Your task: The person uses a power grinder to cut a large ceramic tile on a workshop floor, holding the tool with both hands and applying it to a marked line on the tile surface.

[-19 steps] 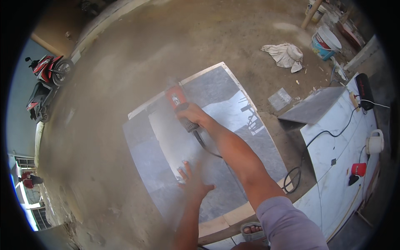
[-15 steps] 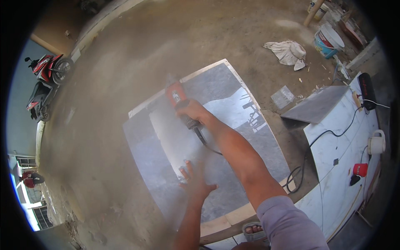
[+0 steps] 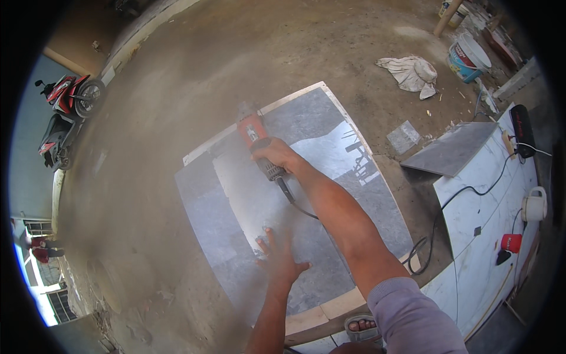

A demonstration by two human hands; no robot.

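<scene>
Your right hand (image 3: 275,154) is clamped around the grinder (image 3: 253,131), which sits at the far edge of the tile (image 3: 318,277). Its cord (image 3: 305,211) trails back toward you. Your left hand (image 3: 282,262) lies nearer you on the tile, spread wide, apart from the grinder.

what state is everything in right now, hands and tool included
Right hand: closed around the power tool
Left hand: open, fingers spread over the grey tile
Power tool: held, dust haze around it
Grey tile: lying flat
Power cord: slack, looped near the tile's edge
Whitish cloth: crumpled on the ground
Motorbike: upright, parked
</scene>
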